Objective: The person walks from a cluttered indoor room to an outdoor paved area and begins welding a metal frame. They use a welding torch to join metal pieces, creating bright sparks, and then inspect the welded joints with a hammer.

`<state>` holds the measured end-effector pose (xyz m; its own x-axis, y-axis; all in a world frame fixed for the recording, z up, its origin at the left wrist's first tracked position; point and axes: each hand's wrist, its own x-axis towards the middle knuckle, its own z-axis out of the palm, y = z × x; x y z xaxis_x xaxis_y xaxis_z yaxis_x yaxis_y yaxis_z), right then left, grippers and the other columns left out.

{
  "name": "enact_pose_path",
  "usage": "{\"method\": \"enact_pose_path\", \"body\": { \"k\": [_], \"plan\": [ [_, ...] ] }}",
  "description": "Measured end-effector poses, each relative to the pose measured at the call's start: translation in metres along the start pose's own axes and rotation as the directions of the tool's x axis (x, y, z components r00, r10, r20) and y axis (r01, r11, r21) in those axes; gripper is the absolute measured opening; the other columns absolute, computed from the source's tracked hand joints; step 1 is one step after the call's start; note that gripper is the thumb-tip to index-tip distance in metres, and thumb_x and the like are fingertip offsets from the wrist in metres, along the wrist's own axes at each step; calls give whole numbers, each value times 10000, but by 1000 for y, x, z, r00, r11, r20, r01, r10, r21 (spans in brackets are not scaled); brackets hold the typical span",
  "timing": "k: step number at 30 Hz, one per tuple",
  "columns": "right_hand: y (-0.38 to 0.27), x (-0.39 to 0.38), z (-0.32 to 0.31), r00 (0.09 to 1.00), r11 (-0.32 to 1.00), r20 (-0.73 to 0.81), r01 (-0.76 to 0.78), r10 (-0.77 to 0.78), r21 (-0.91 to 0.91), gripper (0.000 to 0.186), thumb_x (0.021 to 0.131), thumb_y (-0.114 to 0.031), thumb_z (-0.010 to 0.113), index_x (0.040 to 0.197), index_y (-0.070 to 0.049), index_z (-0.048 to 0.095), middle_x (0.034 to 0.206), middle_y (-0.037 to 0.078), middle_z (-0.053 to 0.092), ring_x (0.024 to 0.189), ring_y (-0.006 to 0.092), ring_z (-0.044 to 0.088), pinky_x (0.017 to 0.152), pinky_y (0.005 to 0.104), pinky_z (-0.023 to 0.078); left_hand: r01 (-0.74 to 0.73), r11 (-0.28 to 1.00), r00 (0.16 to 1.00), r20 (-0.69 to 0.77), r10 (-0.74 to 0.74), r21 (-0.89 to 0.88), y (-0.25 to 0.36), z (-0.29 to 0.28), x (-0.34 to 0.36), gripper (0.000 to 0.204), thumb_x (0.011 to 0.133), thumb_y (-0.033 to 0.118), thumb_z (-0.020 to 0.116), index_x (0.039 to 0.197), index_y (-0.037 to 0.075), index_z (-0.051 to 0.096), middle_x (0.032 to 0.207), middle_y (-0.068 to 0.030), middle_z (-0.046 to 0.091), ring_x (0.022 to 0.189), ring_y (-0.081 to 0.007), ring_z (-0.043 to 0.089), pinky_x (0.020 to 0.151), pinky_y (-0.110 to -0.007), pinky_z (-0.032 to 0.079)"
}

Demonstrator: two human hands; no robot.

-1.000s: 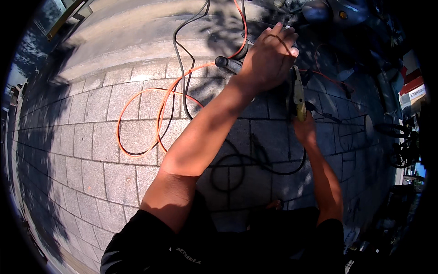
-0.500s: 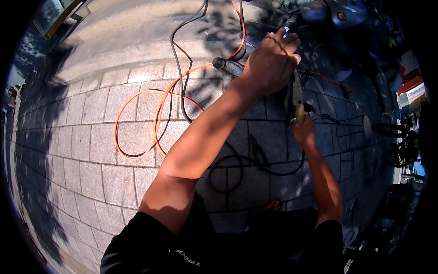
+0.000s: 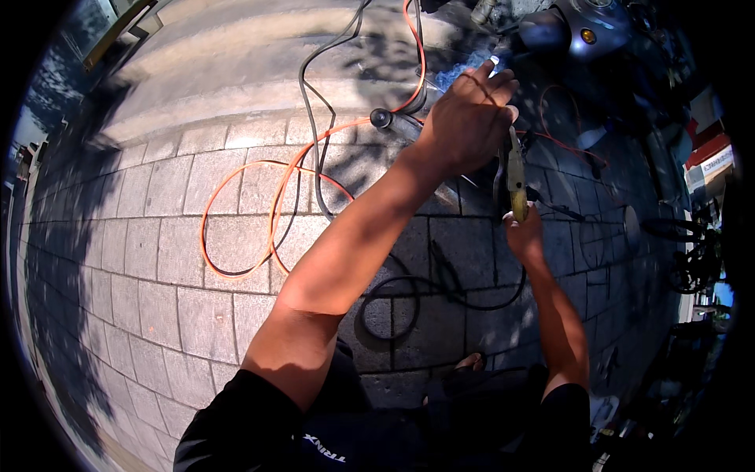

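Note:
My right hand (image 3: 525,228) grips a long yellow handled tool (image 3: 516,177), which points away from me, a dark cable beside it. My left hand (image 3: 474,118) is stretched over the tool's far end, back up, fingers apart and slightly bent; what lies under the palm is hidden. A small bright spot and bluish smoke (image 3: 454,75) show just beyond my left fingertips. Partly under that hand is a grey metal tube with a round black end (image 3: 381,119).
Orange cable loops (image 3: 206,244) and black cables (image 3: 377,338) lie on the paving (image 3: 197,307). Pale steps (image 3: 204,63) rise beyond. A vehicle body with an amber lamp (image 3: 574,31) stands at the top right, a bicycle (image 3: 680,259) at the right edge. My foot (image 3: 470,362) shows below.
Blue smoke has appeared beyond my left fingers. Both hands and the tool sit slightly lower in the picture, as do the cables and paving.

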<state>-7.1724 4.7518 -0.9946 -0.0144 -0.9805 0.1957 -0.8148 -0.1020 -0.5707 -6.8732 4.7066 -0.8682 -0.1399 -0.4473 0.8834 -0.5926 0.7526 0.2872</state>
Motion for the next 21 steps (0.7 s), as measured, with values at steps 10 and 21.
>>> {"method": "enact_pose_path", "body": {
  "k": [10, 21],
  "plan": [
    [19, 6, -5, 999, 997, -11, -47, 47, 63, 330, 892, -225, 767, 1135, -43, 639, 974, 226, 719, 948, 434, 714, 795, 476, 539, 44, 998, 967, -255, -32, 43, -12, -29, 10, 441, 1124, 235, 474, 1404, -85, 590, 1396, -323, 627, 1368, -501, 553, 1192, -521, 395],
    [7, 6, 3, 995, 995, 50, -80, 83, -62, 437, 873, -318, 782, 1201, -63, 646, 1054, 241, 732, 1029, 480, 696, 833, 537, 537, 29, 999, 992, -120, -27, 14, -16, -5, 2, 437, 1128, 244, 450, 1440, -35, 574, 1474, -261, 600, 1442, -478, 502, 1225, -535, 349]
  ]
}}
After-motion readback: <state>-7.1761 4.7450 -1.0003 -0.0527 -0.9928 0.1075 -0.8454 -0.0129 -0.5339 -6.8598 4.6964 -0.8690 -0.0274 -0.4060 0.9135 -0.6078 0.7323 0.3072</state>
